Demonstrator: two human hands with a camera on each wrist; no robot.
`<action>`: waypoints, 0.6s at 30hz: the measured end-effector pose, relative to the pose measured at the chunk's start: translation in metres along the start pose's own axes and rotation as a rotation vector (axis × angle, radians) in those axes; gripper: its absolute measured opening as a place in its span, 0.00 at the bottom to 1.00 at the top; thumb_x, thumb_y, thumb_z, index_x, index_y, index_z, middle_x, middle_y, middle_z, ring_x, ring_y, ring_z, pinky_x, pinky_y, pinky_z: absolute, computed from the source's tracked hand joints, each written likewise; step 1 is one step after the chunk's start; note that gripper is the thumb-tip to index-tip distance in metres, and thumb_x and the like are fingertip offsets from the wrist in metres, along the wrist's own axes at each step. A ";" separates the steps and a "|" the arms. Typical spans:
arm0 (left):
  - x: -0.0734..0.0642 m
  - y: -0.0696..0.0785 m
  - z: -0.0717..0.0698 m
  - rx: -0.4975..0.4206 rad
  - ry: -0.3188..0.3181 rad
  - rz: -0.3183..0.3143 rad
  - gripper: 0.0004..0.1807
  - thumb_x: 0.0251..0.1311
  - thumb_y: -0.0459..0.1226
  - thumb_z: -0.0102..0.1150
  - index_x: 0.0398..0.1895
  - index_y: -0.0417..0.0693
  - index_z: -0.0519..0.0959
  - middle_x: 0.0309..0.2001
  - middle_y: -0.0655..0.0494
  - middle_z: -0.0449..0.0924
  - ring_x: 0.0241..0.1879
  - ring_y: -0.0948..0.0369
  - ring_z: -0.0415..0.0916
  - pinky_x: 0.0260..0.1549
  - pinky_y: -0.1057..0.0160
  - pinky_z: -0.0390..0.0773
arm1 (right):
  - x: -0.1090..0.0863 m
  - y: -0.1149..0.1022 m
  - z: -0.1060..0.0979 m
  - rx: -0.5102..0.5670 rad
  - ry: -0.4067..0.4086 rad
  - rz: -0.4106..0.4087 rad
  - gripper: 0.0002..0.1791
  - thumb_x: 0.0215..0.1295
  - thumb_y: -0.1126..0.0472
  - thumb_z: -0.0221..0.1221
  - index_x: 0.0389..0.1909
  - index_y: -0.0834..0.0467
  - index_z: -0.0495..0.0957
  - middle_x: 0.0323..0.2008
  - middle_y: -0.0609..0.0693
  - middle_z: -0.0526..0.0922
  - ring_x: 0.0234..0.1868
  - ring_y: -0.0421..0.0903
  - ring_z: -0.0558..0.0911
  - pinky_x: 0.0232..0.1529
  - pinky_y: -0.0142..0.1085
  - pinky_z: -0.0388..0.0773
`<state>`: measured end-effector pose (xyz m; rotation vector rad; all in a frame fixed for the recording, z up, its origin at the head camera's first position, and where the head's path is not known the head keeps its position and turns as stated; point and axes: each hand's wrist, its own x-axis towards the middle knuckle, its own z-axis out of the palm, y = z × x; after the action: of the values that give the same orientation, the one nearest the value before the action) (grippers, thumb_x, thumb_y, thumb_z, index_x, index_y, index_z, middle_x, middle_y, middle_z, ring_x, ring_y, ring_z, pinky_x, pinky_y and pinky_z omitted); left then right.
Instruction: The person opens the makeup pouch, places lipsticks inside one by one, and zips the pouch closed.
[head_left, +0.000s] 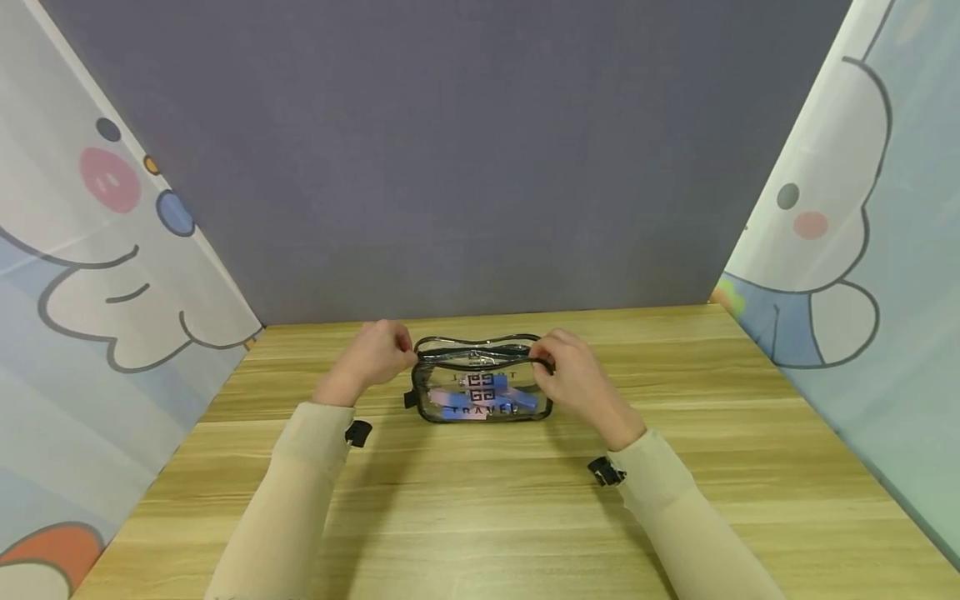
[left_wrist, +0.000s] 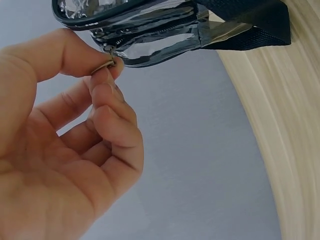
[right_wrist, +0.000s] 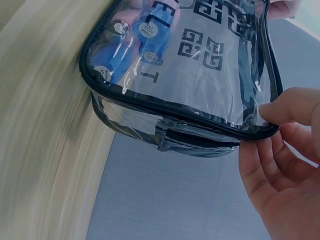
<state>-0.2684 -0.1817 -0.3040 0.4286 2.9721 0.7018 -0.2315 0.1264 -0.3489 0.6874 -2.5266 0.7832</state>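
Note:
A clear plastic pouch point(head_left: 481, 395) with black piping and black printed lettering stands upright on the table. Inside it lie several pink-and-blue tubes point(right_wrist: 156, 31), visible through the wall. At the pouch's left end, my left hand point(head_left: 378, 354) pinches the small metal zipper pull point(left_wrist: 104, 66) between thumb and index finger. My right hand point(head_left: 577, 371) grips the top right corner, its thumb on the front wall and its other fingers beneath the piped edge. How far the zipper is parted along the top cannot be made out.
The pouch rests on a wood-grain table point(head_left: 480, 500) near its far side. A grey panel point(head_left: 480, 167) rises behind it. Cartoon-printed curtains point(head_left: 817, 250) hang at both sides. A black strap loop point(left_wrist: 265, 30) sticks out from the pouch's left end.

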 end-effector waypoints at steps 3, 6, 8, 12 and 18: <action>-0.001 -0.002 0.001 -0.016 -0.006 0.004 0.04 0.63 0.34 0.60 0.31 0.44 0.82 0.31 0.51 0.80 0.26 0.56 0.72 0.30 0.57 0.73 | -0.001 0.000 -0.001 -0.006 0.001 -0.005 0.07 0.59 0.71 0.66 0.38 0.63 0.84 0.35 0.51 0.81 0.34 0.46 0.78 0.37 0.39 0.79; -0.001 -0.006 0.001 -0.031 -0.009 0.014 0.05 0.63 0.34 0.59 0.30 0.45 0.82 0.30 0.52 0.80 0.26 0.57 0.72 0.31 0.56 0.73 | -0.001 -0.001 -0.001 -0.010 0.000 -0.008 0.07 0.59 0.71 0.66 0.39 0.63 0.84 0.35 0.51 0.81 0.34 0.46 0.78 0.37 0.39 0.79; -0.001 -0.007 0.001 -0.042 -0.016 0.021 0.06 0.63 0.34 0.58 0.31 0.45 0.82 0.30 0.52 0.80 0.26 0.57 0.71 0.31 0.56 0.72 | -0.002 0.000 -0.001 -0.011 -0.002 -0.007 0.07 0.60 0.71 0.65 0.39 0.63 0.84 0.35 0.51 0.81 0.34 0.46 0.78 0.37 0.39 0.79; 0.000 -0.010 0.001 -0.059 -0.018 0.034 0.06 0.64 0.34 0.57 0.32 0.45 0.83 0.31 0.53 0.80 0.27 0.57 0.72 0.32 0.56 0.73 | -0.001 0.000 -0.001 -0.006 -0.004 0.002 0.07 0.60 0.71 0.65 0.39 0.63 0.84 0.35 0.51 0.81 0.35 0.46 0.78 0.37 0.39 0.79; -0.001 -0.017 0.006 -0.090 -0.012 0.070 0.07 0.64 0.33 0.56 0.34 0.45 0.85 0.34 0.53 0.82 0.31 0.57 0.74 0.36 0.55 0.75 | -0.001 0.000 0.000 -0.002 -0.004 0.009 0.07 0.60 0.71 0.65 0.39 0.63 0.84 0.35 0.51 0.81 0.35 0.46 0.78 0.37 0.39 0.79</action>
<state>-0.2716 -0.1945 -0.3167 0.5304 2.9131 0.8324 -0.2309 0.1271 -0.3492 0.6774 -2.5357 0.7827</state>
